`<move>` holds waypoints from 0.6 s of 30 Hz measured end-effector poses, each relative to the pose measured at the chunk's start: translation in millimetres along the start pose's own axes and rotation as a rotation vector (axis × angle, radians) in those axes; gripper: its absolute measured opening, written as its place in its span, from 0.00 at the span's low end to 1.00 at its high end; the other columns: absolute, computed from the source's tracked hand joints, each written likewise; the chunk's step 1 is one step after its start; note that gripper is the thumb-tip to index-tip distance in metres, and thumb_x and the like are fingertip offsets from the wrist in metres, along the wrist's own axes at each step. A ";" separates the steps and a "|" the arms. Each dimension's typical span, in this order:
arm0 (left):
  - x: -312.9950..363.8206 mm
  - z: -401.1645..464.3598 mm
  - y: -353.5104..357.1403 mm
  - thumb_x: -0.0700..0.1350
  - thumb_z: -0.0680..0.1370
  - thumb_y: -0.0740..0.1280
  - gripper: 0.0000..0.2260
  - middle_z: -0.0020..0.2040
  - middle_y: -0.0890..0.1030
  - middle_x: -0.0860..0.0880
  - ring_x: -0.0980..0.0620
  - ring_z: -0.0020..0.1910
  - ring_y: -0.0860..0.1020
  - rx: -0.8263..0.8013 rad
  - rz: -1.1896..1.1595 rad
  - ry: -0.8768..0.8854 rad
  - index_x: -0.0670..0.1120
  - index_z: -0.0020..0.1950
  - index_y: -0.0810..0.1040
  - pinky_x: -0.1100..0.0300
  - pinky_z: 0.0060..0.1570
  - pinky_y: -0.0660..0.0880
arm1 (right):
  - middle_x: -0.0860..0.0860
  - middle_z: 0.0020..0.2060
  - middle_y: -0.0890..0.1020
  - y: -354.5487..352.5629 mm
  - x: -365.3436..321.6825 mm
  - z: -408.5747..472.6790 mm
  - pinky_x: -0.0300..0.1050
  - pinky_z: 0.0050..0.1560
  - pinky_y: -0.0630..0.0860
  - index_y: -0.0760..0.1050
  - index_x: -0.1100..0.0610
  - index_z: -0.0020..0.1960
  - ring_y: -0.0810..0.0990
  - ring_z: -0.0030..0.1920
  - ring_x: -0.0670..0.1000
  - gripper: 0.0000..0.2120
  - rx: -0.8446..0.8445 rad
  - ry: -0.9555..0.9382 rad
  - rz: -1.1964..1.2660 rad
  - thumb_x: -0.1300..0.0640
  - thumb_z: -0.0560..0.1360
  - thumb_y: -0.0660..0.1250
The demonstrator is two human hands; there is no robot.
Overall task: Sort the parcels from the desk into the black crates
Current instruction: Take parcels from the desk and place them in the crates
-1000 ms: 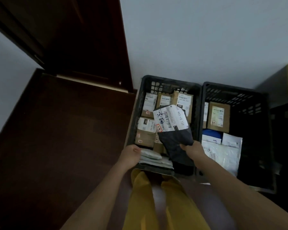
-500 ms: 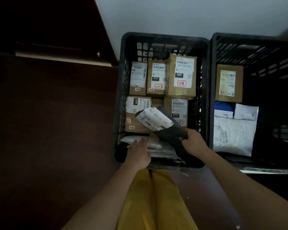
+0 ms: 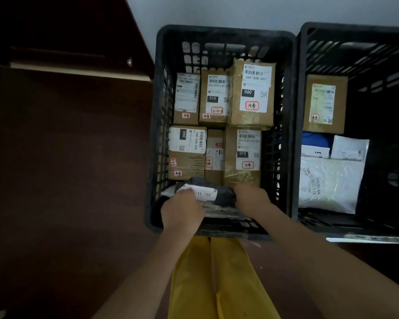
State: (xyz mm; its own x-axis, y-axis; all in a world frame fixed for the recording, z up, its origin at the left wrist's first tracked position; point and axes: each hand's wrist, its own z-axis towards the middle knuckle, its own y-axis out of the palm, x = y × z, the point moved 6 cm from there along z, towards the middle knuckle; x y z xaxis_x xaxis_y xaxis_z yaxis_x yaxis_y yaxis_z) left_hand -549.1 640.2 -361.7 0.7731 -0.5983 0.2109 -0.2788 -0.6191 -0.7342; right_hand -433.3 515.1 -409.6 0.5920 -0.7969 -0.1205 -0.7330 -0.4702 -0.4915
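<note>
A dark grey soft parcel (image 3: 224, 194) with a white label lies at the near end of the left black crate (image 3: 161, 125), on top of flat white mailers. My left hand (image 3: 182, 210) presses on its label end. My right hand (image 3: 251, 198) grips its right end, fingers hidden behind the hand. Several brown cardboard boxes (image 3: 251, 93) with white labels stand in two rows behind it. The right black crate (image 3: 297, 134) holds a brown box (image 3: 325, 104), a blue item and white plastic mailers (image 3: 329, 183).
The dark brown desk (image 3: 67, 169) fills the left side, with a dark cabinet (image 3: 67, 31) behind it. A pale wall rises behind the crates. My yellow trousers (image 3: 217, 279) show below, between my forearms.
The grey parcel has gone from held up above the boxes to lying flat at the near end of the left crate. Both hands have followed it down, and the view has moved closer.
</note>
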 end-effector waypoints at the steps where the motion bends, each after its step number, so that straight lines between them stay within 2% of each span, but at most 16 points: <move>1: 5.7 -3.5 -9.7 0.45 0.78 0.63 0.07 0.56 0.75 0.49 0.49 0.53 0.76 0.129 0.028 0.069 0.47 0.55 0.72 0.59 0.46 0.72 | 0.57 0.58 0.79 3.1 -3.5 3.0 0.51 0.53 0.77 0.76 0.57 0.62 0.79 0.58 0.59 0.13 -0.002 0.004 -0.012 0.63 0.80 0.60; 3: 14.0 -3.6 -7.7 0.45 0.75 0.67 0.20 0.62 0.68 0.48 0.49 0.61 0.70 0.221 0.080 0.244 0.48 0.66 0.66 0.58 0.59 0.69 | 0.58 0.59 0.79 6.6 -11.0 8.0 0.51 0.55 0.76 0.77 0.58 0.61 0.79 0.59 0.59 0.13 -0.001 -0.010 -0.031 0.64 0.80 0.58; 5: 15.8 7.3 9.8 0.44 0.75 0.69 0.31 0.70 0.64 0.49 0.47 0.70 0.63 0.124 0.200 0.357 0.51 0.75 0.59 0.52 0.72 0.59 | 0.59 0.60 0.79 9.5 -14.6 12.3 0.52 0.57 0.75 0.76 0.58 0.63 0.78 0.60 0.60 0.14 -0.010 -0.048 -0.046 0.64 0.81 0.57; 7: 14.0 21.6 26.6 0.43 0.77 0.68 0.34 0.76 0.62 0.50 0.47 0.75 0.58 -0.015 0.306 0.387 0.54 0.79 0.55 0.48 0.77 0.51 | 0.59 0.62 0.77 18.3 -9.2 15.1 0.51 0.59 0.76 0.72 0.56 0.68 0.77 0.61 0.60 0.17 -0.063 -0.112 -0.027 0.63 0.81 0.58; 9: 11.9 32.5 35.1 0.41 0.78 0.66 0.30 0.75 0.66 0.49 0.47 0.73 0.64 -0.138 0.349 0.348 0.55 0.77 0.60 0.50 0.73 0.58 | 0.56 0.66 0.76 26.8 3.9 14.0 0.52 0.60 0.76 0.66 0.49 0.75 0.76 0.63 0.58 0.25 -0.099 -0.167 0.046 0.62 0.79 0.61; 11: 13.9 39.8 34.2 0.39 0.78 0.65 0.23 0.67 0.75 0.47 0.47 0.65 0.73 -0.218 0.396 0.298 0.52 0.72 0.69 0.56 0.59 0.68 | 0.51 0.70 0.73 30.7 16.1 7.9 0.51 0.63 0.75 0.62 0.46 0.77 0.73 0.66 0.55 0.30 -0.122 -0.193 0.195 0.62 0.78 0.65; 13: 19.3 44.0 29.2 0.37 0.78 0.65 0.15 0.61 0.78 0.46 0.47 0.59 0.76 -0.280 0.446 0.251 0.48 0.64 0.75 0.57 0.48 0.68 | 0.51 0.71 0.71 34.1 20.7 3.6 0.44 0.65 0.73 0.62 0.47 0.77 0.72 0.67 0.53 0.32 -0.166 -0.201 0.316 0.66 0.77 0.65; 16: 20.8 50.1 27.0 0.36 0.79 0.63 0.12 0.60 0.79 0.45 0.47 0.58 0.77 -0.299 0.478 0.187 0.46 0.60 0.77 0.57 0.46 0.68 | 0.53 0.71 0.71 37.5 14.7 9.3 0.46 0.62 0.76 0.60 0.46 0.78 0.74 0.65 0.54 0.39 -0.205 -0.192 0.323 0.73 0.74 0.65; 18: 13.1 52.4 28.8 0.37 0.79 0.61 0.11 0.58 0.79 0.46 0.47 0.57 0.78 -0.271 0.468 0.142 0.47 0.59 0.78 0.57 0.45 0.69 | 0.55 0.72 0.69 38.7 5.4 17.7 0.46 0.63 0.75 0.58 0.46 0.79 0.73 0.66 0.56 0.37 -0.213 -0.213 0.283 0.73 0.76 0.61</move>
State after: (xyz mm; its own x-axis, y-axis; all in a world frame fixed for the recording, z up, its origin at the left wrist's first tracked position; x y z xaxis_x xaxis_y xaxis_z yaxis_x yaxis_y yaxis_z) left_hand -517.2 641.2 -413.9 0.4521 -0.8920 0.0010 -0.7251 -0.3682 -0.5819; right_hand -452.6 499.4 -444.6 0.3971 -0.8200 -0.4122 -0.9164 -0.3297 -0.2271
